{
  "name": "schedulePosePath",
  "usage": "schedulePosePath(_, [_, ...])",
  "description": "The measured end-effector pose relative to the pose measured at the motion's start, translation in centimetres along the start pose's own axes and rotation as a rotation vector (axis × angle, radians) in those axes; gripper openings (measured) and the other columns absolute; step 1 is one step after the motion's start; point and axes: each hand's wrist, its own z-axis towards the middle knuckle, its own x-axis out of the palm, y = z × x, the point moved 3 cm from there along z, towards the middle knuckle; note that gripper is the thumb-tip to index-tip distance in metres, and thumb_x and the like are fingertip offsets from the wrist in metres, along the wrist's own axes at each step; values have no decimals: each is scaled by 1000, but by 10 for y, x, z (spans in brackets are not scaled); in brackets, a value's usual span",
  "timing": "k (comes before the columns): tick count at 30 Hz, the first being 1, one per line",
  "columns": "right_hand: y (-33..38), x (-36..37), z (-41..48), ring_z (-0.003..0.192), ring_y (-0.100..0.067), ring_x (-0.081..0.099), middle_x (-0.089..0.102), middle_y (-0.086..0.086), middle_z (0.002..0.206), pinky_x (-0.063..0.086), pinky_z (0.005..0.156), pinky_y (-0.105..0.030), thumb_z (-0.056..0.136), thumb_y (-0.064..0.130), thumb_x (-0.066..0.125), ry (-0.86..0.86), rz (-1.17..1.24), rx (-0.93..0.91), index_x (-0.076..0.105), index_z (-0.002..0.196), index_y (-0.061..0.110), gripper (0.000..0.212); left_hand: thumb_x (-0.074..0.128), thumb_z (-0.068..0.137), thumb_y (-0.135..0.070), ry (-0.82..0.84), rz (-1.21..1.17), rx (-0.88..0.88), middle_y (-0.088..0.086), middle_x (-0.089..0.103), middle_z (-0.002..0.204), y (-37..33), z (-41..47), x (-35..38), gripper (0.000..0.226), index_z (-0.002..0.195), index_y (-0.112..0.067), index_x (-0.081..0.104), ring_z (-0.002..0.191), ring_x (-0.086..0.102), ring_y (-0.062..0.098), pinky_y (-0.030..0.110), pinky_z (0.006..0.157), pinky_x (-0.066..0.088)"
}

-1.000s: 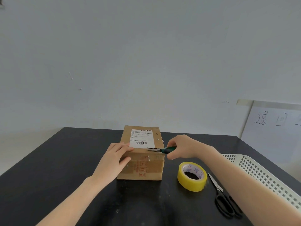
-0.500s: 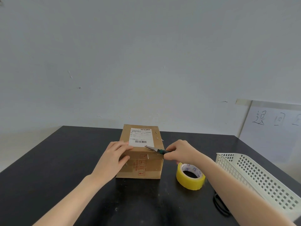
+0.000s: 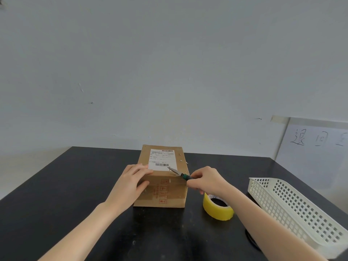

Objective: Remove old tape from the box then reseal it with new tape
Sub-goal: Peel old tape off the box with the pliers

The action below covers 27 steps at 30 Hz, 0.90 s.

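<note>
Centrally, a cardboard box (image 3: 163, 178) sits on a black table (image 3: 66, 185); the left hand (image 3: 130, 182), fingers spread flat, presses its near-left top corner; the right hand (image 3: 204, 180), fingers closed round a green-handled knife (image 3: 178, 173), lays the blade on the box top beside the label (image 3: 161, 159); the old tape looks barely started; the yellow tape roll (image 3: 217, 208) waits just right of the box, resealing not begun.
</note>
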Motion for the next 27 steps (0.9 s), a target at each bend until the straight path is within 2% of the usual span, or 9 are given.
schedulePosePath(6, [14, -14, 3, 58, -10, 54, 61, -1, 69, 44, 54, -17, 82, 38, 63, 125, -190, -33, 71, 93, 8, 33, 63, 89, -25, 15, 19, -10, -14, 50, 134, -1, 2, -1, 38, 126, -31, 56, 130, 34, 7, 22, 104, 26])
schedulePosePath(11, [20, -24, 3, 58, -14, 54, 63, -2, 67, 48, 57, -23, 77, 37, 66, 209, -242, -28, 71, 85, 10, 28, 60, 91, -28, 28, 26, -25, -15, 47, 136, 0, 1, 0, 37, 126, -32, 54, 131, 33, 7, 22, 104, 25])
schedulePosePath(16, [18, -18, 1, 57, -14, 52, 59, -4, 64, 44, 54, -20, 80, 34, 64, 126, -249, -48, 70, 79, 8, 27, 62, 90, -25, 12, 20, -26, -14, 49, 134, -1, 2, 1, 36, 125, -31, 56, 130, 35, 9, 23, 103, 25])
schedulePosePath(23, [6, -2, -5, 55, -11, 53, 59, -3, 67, 46, 53, -20, 84, 33, 64, 24, -84, -12, 73, 87, 10, 25, 65, 88, -21, -13, 0, -9, -12, 51, 132, 0, 1, 1, 37, 124, -28, 58, 129, 36, 9, 22, 103, 26])
schedulePosePath(27, [4, 4, -9, 53, -11, 52, 57, 0, 63, 45, 52, -20, 84, 31, 64, -12, -20, 13, 71, 80, 13, 19, 65, 88, -20, -12, -16, -12, -12, 52, 132, 0, 0, 2, 38, 124, -27, 58, 128, 36, 9, 23, 104, 27])
